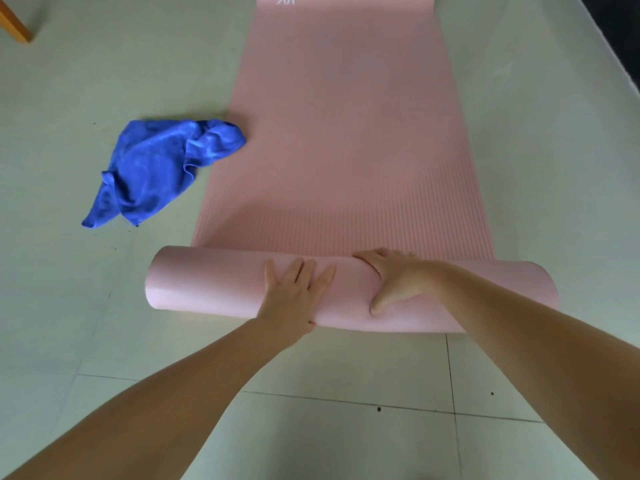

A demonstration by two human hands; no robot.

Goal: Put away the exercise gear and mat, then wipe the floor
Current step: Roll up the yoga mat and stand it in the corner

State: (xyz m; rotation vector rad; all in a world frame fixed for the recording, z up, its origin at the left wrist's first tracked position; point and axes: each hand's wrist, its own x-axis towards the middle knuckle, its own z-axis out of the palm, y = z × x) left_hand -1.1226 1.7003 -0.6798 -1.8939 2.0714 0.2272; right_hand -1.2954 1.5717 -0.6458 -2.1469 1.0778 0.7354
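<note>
Since the pink mat [346, 150] looks soft and springy, I'd press evenly mid-roll; my left hand [294, 289] lies flat, fingers straight, on the rolled end [207, 275], my right hand [394, 278] curls over it. Its far end is cut off, and a blue cloth [156, 168] touches its edge.

Indoor room, likely home workout space: pale tiled floor [311, 427], my pink exercise mat [346, 150] half rolled, blue cloth [156, 168], wooden furniture leg [14, 22].
</note>
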